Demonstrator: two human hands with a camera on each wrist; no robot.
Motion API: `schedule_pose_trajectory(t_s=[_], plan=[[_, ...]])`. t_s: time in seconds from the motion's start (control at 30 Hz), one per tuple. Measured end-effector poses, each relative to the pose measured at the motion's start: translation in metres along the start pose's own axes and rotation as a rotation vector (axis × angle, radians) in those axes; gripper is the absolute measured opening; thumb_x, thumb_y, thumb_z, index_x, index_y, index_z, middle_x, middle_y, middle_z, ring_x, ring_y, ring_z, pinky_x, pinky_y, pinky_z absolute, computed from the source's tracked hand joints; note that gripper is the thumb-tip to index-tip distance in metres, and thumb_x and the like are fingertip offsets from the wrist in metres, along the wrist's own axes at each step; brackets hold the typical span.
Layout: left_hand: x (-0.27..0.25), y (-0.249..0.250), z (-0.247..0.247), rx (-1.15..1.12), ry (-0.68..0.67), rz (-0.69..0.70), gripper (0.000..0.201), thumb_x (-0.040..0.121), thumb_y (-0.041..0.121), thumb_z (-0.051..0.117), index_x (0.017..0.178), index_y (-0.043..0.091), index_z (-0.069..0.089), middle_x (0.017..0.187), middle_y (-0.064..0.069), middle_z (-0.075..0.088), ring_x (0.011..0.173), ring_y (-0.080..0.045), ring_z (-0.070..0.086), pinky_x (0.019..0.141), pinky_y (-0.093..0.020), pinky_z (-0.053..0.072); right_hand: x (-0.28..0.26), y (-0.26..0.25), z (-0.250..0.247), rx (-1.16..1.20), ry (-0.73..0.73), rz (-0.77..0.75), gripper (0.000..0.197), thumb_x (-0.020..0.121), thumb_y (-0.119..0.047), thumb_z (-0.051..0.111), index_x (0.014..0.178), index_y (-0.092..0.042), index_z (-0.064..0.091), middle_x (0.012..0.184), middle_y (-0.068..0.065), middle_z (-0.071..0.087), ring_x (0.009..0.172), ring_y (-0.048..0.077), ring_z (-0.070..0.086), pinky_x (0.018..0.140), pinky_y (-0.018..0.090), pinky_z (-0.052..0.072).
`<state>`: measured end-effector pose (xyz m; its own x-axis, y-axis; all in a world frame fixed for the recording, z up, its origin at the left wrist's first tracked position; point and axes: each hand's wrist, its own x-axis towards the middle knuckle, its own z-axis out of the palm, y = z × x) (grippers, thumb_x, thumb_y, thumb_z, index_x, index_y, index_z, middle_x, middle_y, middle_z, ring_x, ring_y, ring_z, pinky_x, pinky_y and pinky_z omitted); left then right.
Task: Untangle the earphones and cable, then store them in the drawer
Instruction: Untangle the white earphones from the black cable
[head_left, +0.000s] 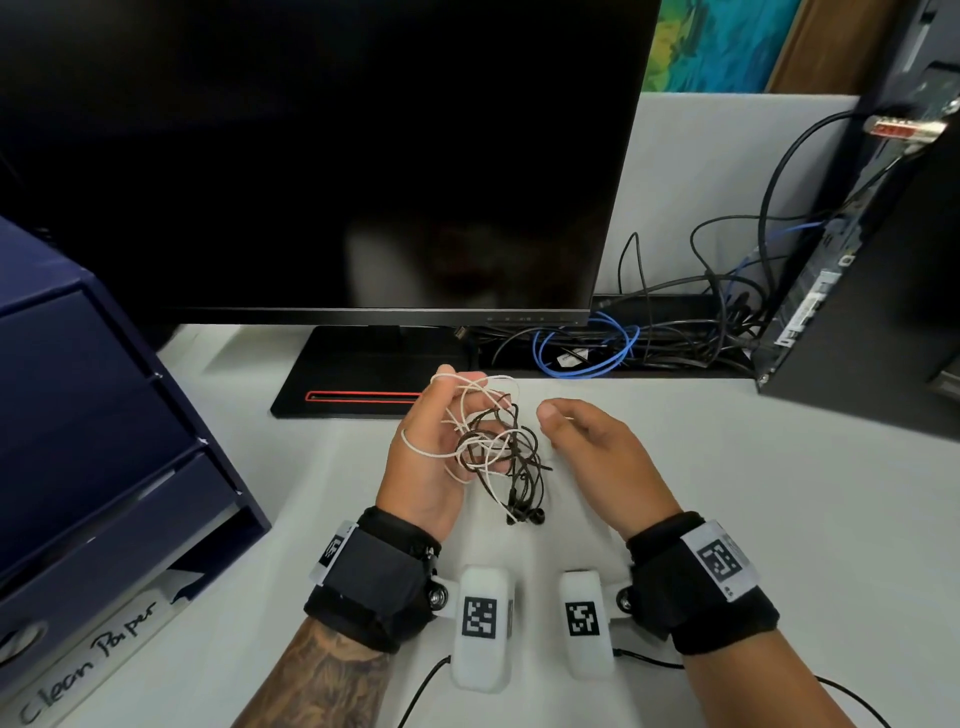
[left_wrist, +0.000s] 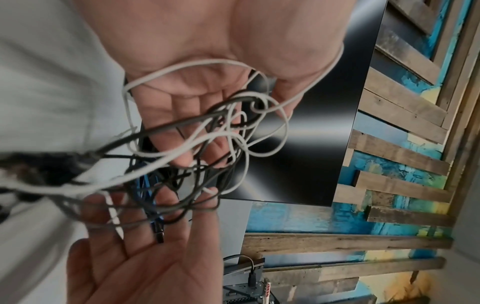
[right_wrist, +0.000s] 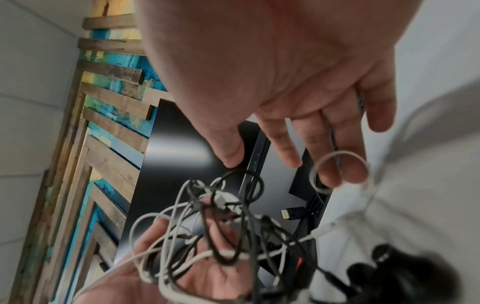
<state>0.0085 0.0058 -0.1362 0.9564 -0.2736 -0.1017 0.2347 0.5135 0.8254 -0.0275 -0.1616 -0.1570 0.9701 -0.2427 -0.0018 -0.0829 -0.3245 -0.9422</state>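
My left hand (head_left: 415, 467) holds up a tangle (head_left: 493, 441) of white cable and black earphone wire above the white desk (head_left: 727, 519). The white cable loops over its index tip and round the back of the hand, and the black earbuds (head_left: 524, 517) dangle below. The left wrist view shows the tangle (left_wrist: 221, 144) draped over my left hand's (left_wrist: 194, 92) curled fingers. My right hand (head_left: 587, 441) hovers just right of the knot with relaxed fingers. In the right wrist view a white loop (right_wrist: 340, 170) lies across my right hand's (right_wrist: 285, 82) fingertips.
A dark blue drawer unit (head_left: 78, 415) stands at the left, its drawers closed, with a "Clean Paper" label (head_left: 88, 670) in front. A black monitor (head_left: 337, 156) and its base (head_left: 363, 384) sit behind the hands. Loose cables (head_left: 623, 343) and a PC tower (head_left: 872, 286) fill the back right.
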Motion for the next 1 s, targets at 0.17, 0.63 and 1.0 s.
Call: schedule_pose_trajectory(t_s=[0.17,0.63,1.0], plan=[[-0.001,0.000,-0.003,-0.019,-0.015,-0.046,0.067,0.091,0.059,0.053,0.132,0.008,0.059,0.114,-0.011,0.071,0.089,-0.029,0.068,0.067,-0.040,0.055,0.000,-0.001,-0.005,0.002,0.062,-0.014,0.032,0.098,-0.055,0.053,0.113,-0.030,0.066,0.117,-0.016,0.066,0.111,0.003,0.059,0.088,0.024,0.041],[0.000,-0.004,-0.006,-0.089,-0.124,-0.172,0.092,0.073,0.082,0.046,0.144,0.023,0.052,0.140,-0.001,0.062,0.121,-0.034,0.065,0.082,-0.060,0.055,0.000,0.001,0.005,0.122,0.048,-0.242,0.014,0.094,-0.012,0.069,0.085,-0.023,0.067,0.100,-0.008,0.069,0.100,0.010,0.066,0.088,0.030,0.051],[0.012,-0.003,-0.017,0.018,0.079,-0.035,0.037,0.104,0.039,0.046,0.109,0.008,0.066,0.089,-0.010,0.068,0.071,-0.022,0.067,0.060,-0.032,0.051,0.002,-0.005,-0.003,0.380,0.325,-0.272,0.009,0.096,-0.023,0.062,0.087,-0.025,0.058,0.076,-0.005,0.057,0.074,0.013,0.054,0.073,0.026,0.049]])
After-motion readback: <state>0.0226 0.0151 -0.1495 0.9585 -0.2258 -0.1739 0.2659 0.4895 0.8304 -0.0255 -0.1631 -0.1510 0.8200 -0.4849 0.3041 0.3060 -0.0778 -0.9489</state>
